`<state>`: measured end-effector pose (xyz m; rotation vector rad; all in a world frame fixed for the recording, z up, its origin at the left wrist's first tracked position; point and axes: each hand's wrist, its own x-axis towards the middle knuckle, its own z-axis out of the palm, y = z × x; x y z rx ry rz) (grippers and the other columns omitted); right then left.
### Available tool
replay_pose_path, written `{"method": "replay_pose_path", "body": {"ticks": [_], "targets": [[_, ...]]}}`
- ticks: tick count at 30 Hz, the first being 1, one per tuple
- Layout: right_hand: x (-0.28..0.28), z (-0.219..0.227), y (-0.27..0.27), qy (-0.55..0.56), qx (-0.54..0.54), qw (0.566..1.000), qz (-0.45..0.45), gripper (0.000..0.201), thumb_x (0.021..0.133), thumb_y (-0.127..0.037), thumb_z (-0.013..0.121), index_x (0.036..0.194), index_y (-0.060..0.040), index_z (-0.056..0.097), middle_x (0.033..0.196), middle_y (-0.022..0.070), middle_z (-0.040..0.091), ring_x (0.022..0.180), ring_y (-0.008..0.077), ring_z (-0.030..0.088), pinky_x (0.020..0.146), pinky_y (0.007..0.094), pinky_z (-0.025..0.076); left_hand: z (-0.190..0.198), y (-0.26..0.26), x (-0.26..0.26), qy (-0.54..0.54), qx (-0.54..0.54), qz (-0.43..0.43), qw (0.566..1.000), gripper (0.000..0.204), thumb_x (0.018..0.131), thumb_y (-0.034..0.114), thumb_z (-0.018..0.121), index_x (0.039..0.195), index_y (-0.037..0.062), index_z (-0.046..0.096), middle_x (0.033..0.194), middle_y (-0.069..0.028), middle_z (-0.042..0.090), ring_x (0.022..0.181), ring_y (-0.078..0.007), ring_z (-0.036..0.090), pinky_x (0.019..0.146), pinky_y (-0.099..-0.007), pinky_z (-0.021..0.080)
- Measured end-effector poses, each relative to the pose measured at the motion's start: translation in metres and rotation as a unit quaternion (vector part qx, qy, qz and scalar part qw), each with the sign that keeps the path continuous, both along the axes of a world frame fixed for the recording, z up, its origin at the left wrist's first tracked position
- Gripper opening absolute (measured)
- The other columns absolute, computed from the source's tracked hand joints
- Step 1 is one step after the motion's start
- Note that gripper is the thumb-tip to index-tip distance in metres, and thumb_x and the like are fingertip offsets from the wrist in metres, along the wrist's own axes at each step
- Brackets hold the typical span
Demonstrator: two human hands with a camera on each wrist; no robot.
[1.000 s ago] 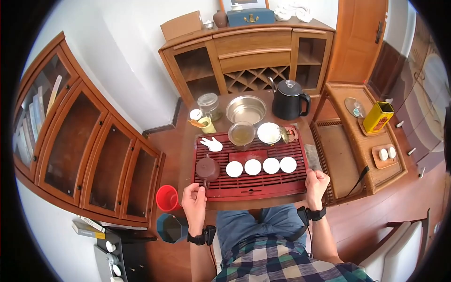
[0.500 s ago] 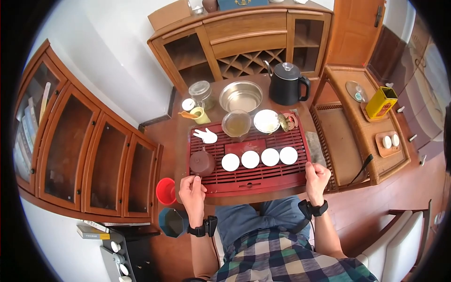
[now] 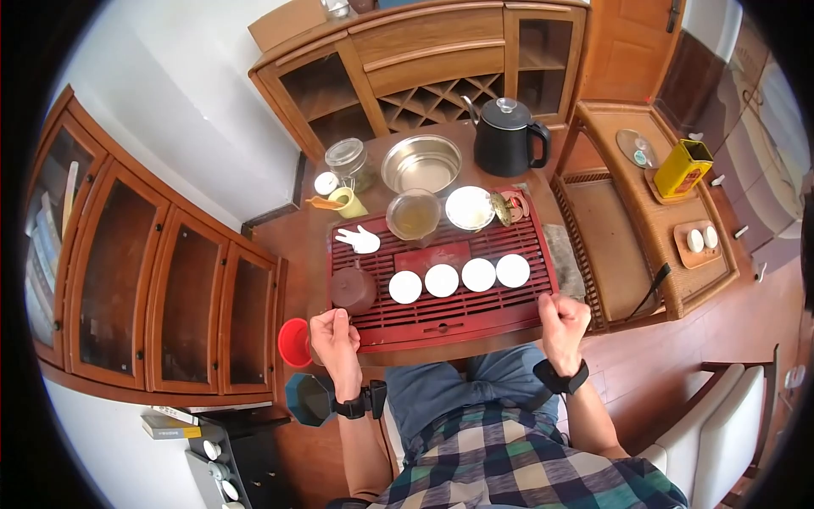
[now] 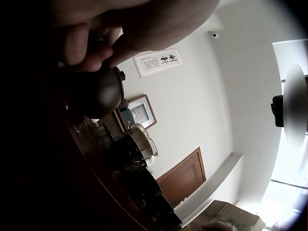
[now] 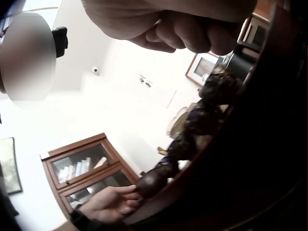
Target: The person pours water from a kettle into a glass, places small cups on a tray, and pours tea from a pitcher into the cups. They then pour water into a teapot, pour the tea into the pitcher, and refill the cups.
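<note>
In the head view, my left hand [image 3: 337, 343] rests at the front left of the red slatted tea tray [image 3: 475, 329], fingers curled in. Its fingertips are right beside the brown clay teapot [image 3: 353, 290], which also shows dark below the fingers in the left wrist view. My right hand [image 3: 563, 327] is a fist at the tray's front right corner, holding nothing; the right wrist view shows its fingers folded into the palm. Several small cups [image 3: 442, 281], white inside, stand in a row right of the teapot. Behind them are a glass pitcher [image 3: 414, 215] and a white bowl [image 3: 469, 209].
A white hand-shaped ornament [image 3: 359, 240] lies on the tray. Beyond it stand a yellow-green cup [image 3: 349, 204], glass jar [image 3: 349, 161], steel basin [image 3: 421, 165] and black kettle [image 3: 506, 140]. A red bin [image 3: 294, 343] is at left; a wicker stand [image 3: 657, 246] is at right.
The head view has tilted down and shifted, so the far cabinet's top slides out of sight. Hands, teapot and cups keep about the same places on the tray.
</note>
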<state>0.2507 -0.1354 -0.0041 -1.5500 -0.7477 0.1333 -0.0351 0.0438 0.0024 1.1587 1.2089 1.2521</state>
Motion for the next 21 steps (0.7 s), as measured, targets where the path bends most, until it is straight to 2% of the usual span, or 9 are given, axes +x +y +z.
{"method": "replay_pose_path", "body": {"ticks": [3,5,7,9,11,12,14,17,21], "targets": [[-0.026,0.025,-0.008,0.114,-0.054,0.975,0.184,0.04,0.097,-0.011,0.066,0.061,-0.0001,0.053,0.053,-0.0011,0.046,0.052,0.0053,0.04,0.047,0.0293,0.032,0.002,-0.004,-0.006,0.001,0.001,-0.005,1.0,0.015,0.104,0.017,0.063,0.105,0.0054,0.054,0.08,-0.0009,0.057,0.06,-0.0051,0.053,0.047,-0.019,0.038],[-0.051,0.029,-0.003,0.246,-0.062,0.907,0.336,0.026,0.102,-0.023,0.065,0.088,-0.0018,0.07,0.063,-0.0006,0.06,0.057,0.0064,0.053,0.051,0.0254,0.043,0.006,-0.007,-0.01,0.001,0.003,-0.011,1.0,0.016,0.104,0.018,0.064,0.105,0.0056,0.054,0.081,-0.0009,0.057,0.06,-0.0054,0.053,0.047,-0.019,0.038],[-0.072,0.033,0.009,0.34,-0.128,0.808,0.463,0.035,0.106,-0.036,0.061,0.11,-0.0025,0.067,0.076,0.0007,0.063,0.069,0.0083,0.059,0.06,0.0249,0.047,0.008,-0.01,-0.014,-0.002,0.004,-0.013,1.0,0.015,0.104,0.018,0.063,0.104,0.0059,0.055,0.08,-0.0007,0.057,0.061,-0.0056,0.053,0.048,-0.0184,0.037],[-0.098,0.035,0.029,0.377,-0.148,0.761,0.507,0.05,0.105,-0.047,0.058,0.124,-0.0009,0.062,0.085,0.0052,0.066,0.072,0.0118,0.062,0.06,0.0269,0.049,0.01,-0.014,-0.02,-0.003,0.003,-0.02,1.0,0.014,0.104,0.017,0.063,0.104,0.0061,0.055,0.081,-0.0003,0.057,0.061,-0.0051,0.052,0.048,-0.0184,0.036],[-0.11,0.035,0.053,0.427,-0.187,0.695,0.547,0.064,0.104,-0.042,0.061,0.143,0.0067,0.046,0.101,0.0137,0.066,0.089,0.019,0.067,0.067,0.0305,0.055,0.013,-0.016,-0.027,-0.009,0.015,-0.037,0.999,0.012,0.104,0.016,0.063,0.104,0.006,0.055,0.081,-0.0003,0.057,0.06,-0.0046,0.05,0.047,-0.0189,0.034],[-0.119,0.033,0.063,0.429,-0.184,0.694,0.548,0.064,0.104,-0.042,0.061,0.143,0.0067,0.046,0.101,0.0137,0.066,0.089,0.019,0.067,0.067,0.0305,0.055,0.016,-0.019,-0.028,-0.005,0.016,-0.037,0.999,0.012,0.104,0.016,0.063,0.104,0.006,0.055,0.081,-0.0003,0.057,0.06,-0.0046,0.05,0.047,-0.0189,0.034],[-0.134,0.03,0.078,0.524,-0.147,0.656,0.523,0.081,0.102,-0.044,0.064,0.152,0.009,0.029,0.117,0.0186,0.061,0.094,0.0231,0.067,0.069,0.0333,0.056,0.027,-0.025,-0.03,-0.019,0.025,-0.052,0.998,0.01,0.105,0.013,0.062,0.104,0.0058,0.055,0.08,-0.0003,0.057,0.059,-0.0043,0.049,0.047,-0.0191,0.032],[-0.144,0.032,0.093,0.553,-0.119,0.643,0.516,0.091,0.101,-0.042,0.067,0.156,0.0088,0.015,0.125,0.0196,0.056,0.095,0.025,0.068,0.069,0.0356,0.057,0.037,-0.031,-0.035,-0.021,0.03,-0.067,0.997,0.009,0.104,0.012,0.062,0.103,0.0054,0.056,0.08,-0.0003,0.057,0.059,-0.0045,0.049,0.047,-0.0189,0.032],[-0.151,0.038,0.104,0.541,-0.074,0.66,0.516,0.089,0.094,-0.054,0.072,0.144,0.0079,0.033,0.116,0.0193,0.057,0.091,0.0216,0.066,0.064,0.0325,0.057,0.046,-0.038,-0.036,-0.006,0.028,-0.068,0.997,0.009,0.104,0.011,0.063,0.103,0.0048,0.056,0.081,-0.0008,0.058,0.058,-0.0045,0.049,0.048,-0.0189,0.033]]}}
